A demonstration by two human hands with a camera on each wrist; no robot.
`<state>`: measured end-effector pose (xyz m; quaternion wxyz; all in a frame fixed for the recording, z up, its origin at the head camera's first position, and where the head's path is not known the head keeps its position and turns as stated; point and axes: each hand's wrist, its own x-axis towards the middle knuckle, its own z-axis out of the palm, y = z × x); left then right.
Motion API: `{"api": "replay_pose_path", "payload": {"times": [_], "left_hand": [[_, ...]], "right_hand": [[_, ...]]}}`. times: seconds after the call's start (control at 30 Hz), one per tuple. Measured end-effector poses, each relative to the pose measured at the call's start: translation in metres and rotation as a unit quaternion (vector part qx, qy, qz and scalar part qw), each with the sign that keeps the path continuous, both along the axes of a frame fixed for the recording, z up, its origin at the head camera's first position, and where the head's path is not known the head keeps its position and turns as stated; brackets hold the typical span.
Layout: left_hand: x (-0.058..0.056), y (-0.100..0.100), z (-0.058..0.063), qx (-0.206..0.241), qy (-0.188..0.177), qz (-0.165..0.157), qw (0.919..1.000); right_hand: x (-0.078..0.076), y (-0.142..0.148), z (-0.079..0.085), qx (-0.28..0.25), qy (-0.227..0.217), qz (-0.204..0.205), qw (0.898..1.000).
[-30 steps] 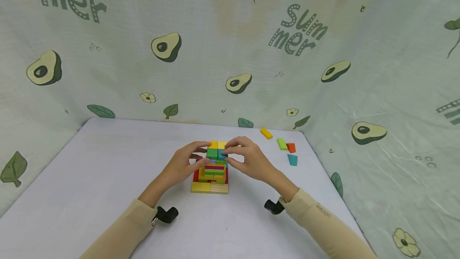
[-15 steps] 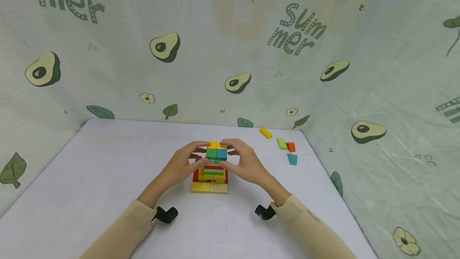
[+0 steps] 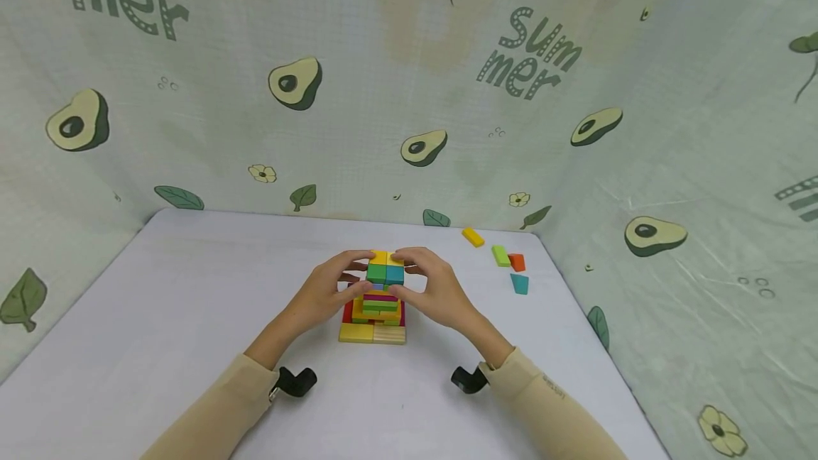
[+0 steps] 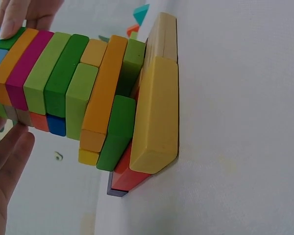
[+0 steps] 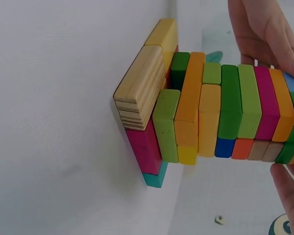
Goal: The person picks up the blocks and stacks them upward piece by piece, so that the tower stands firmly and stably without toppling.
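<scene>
A tower of coloured wooden blocks (image 3: 381,306) stands on the table, wider at its base than higher up. Yellow blocks (image 3: 378,258) top it, with a green block (image 3: 375,273) and a blue block (image 3: 395,275) on the near face below them. My left hand (image 3: 332,280) holds the upper tower from the left, thumb in front and fingers farther back. From the right, my right hand (image 3: 434,288) grips the same part, its thumb low on the near face. Fingers of the left hand (image 4: 7,161) lie against the tower's side in the left wrist view.
Loose blocks lie at the table's back right: a yellow one (image 3: 473,236), a light green one (image 3: 501,255), an orange-red one (image 3: 517,262) and a teal one (image 3: 520,283). A printed cloth (image 3: 358,91) hangs behind the white table (image 3: 211,289).
My right hand has shifted left from the blue block onto the tower's right side. Its thumb has come round to the near face, uncovering the blue block. My left hand stays in place.
</scene>
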<state>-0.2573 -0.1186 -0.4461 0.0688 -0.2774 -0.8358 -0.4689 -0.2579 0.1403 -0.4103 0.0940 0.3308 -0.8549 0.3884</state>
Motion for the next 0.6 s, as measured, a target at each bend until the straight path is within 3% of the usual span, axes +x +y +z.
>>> {"api": "replay_pose_path", "payload": {"times": [0.6], "left_hand": [[0.0016, 0.0003, 0.0017, 0.008, -0.007, -0.001, 0.9999]], "right_hand": [[0.0000, -0.0008, 0.0004, 0.004, -0.009, -0.004, 1.000]]}}
